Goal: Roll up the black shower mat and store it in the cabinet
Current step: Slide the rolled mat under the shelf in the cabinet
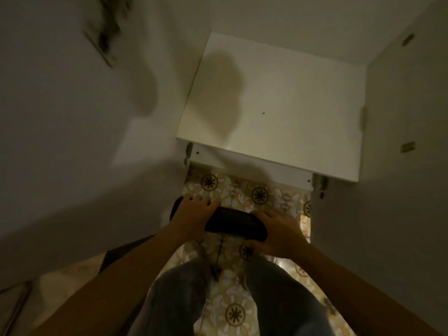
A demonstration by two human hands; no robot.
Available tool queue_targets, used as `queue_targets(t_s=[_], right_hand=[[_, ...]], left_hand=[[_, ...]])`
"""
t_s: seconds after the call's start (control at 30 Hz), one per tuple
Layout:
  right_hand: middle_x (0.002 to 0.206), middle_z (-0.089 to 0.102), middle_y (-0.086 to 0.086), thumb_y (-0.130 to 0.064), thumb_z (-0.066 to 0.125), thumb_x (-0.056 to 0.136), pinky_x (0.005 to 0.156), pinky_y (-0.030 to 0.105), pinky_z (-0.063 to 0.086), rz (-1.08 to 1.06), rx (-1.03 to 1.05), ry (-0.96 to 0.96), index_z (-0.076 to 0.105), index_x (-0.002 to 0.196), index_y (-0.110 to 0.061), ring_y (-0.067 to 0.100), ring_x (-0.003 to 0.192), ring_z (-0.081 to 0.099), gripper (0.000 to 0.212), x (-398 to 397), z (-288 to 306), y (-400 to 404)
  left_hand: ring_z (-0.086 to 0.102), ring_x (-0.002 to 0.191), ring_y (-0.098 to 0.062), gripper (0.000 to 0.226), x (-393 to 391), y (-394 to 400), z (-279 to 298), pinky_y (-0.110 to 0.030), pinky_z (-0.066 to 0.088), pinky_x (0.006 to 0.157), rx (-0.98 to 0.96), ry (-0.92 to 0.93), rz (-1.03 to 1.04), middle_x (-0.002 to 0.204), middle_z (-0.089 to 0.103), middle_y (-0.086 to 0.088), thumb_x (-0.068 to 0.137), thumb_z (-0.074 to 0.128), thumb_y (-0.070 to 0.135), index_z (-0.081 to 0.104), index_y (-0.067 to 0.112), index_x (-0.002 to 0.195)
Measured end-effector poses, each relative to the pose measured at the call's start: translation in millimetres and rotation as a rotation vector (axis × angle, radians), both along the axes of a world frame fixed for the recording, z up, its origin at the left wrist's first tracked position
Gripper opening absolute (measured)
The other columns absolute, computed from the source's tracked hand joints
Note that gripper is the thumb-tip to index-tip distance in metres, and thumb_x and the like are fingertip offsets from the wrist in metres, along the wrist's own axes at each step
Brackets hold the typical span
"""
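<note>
The black shower mat (235,223) is a tight roll, held level above the patterned floor. My left hand (194,214) wraps its left end, whose tip pokes out beyond my fingers. At the opposite end my right hand (278,232) grips the roll. Straight ahead stands the white cabinet: its bare bottom shelf (278,112) shows, with an open door (400,141) on the right. The roll hangs in front of the shelf's front edge and lower in the view.
A pale wall or door panel (72,129) closes in the left side. Tiled floor (242,192) with dark flower motifs runs between the two sides. My legs in jeans (184,294) fill the bottom of the view. The light is dim.
</note>
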State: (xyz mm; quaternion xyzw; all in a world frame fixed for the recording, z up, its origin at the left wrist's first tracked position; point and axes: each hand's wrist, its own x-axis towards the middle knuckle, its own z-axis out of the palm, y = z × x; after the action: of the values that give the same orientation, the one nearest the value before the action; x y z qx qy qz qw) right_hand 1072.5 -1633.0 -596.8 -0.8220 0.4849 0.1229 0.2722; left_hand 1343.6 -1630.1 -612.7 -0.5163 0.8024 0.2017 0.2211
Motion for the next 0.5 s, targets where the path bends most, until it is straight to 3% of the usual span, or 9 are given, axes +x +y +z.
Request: queue_targets(t_s=[0.13,0.27,0.4,0.5], right_hand=[[0.126,0.065,0.000,-0.076,0.059,0.076,0.087,0.038,0.052,0.011,-0.004,0.017,0.047,0.139,-0.029,0.027,0.112,0.062,0.080,2.0,-161.8,-56.5],[0.123,0.065,0.001,-0.081,0.056,0.074,0.088,0.039,0.053,0.042,-0.022,-0.024,0.049,0.135,-0.028,0.027,0.113,0.060,0.081,0.1,-294.7,-112.9],[0.117,0.065,-0.003,-0.086,0.055,0.071,0.082,0.034,0.051,0.041,-0.125,-0.097,0.043,0.134,-0.035,0.020,0.103,0.062,0.083,6.0,-366.8,-179.5],[0.102,0.068,0.000,-0.081,0.062,0.073,0.067,0.033,0.050,0.083,-0.176,-0.110,0.040,0.128,-0.031,0.023,0.084,0.065,0.078,17.8,-390.7,-222.8]], left_hand=[[0.055,0.111,-0.033,0.082,-0.1,-56.4,-156.3,-0.048,0.046,0.092,-0.004,-0.005,-0.017,0.131,0.052,-0.008,0.077,0.069,0.045,0.027,0.022,0.143],[0.060,0.104,-0.031,0.078,0.0,-110.0,-282.6,-0.041,0.048,0.080,-0.122,0.022,-0.034,0.127,0.057,-0.009,0.077,0.070,0.044,0.032,0.022,0.142],[0.062,0.094,-0.025,0.073,10.6,-170.9,-355.6,-0.032,0.046,0.067,-0.242,0.102,-0.028,0.110,0.061,-0.003,0.067,0.072,0.048,0.043,0.026,0.130],[0.059,0.100,-0.023,0.073,27.0,-210.5,-379.9,-0.031,0.043,0.070,-0.264,0.152,-0.015,0.113,0.055,-0.001,0.059,0.079,0.047,0.052,0.028,0.124]])
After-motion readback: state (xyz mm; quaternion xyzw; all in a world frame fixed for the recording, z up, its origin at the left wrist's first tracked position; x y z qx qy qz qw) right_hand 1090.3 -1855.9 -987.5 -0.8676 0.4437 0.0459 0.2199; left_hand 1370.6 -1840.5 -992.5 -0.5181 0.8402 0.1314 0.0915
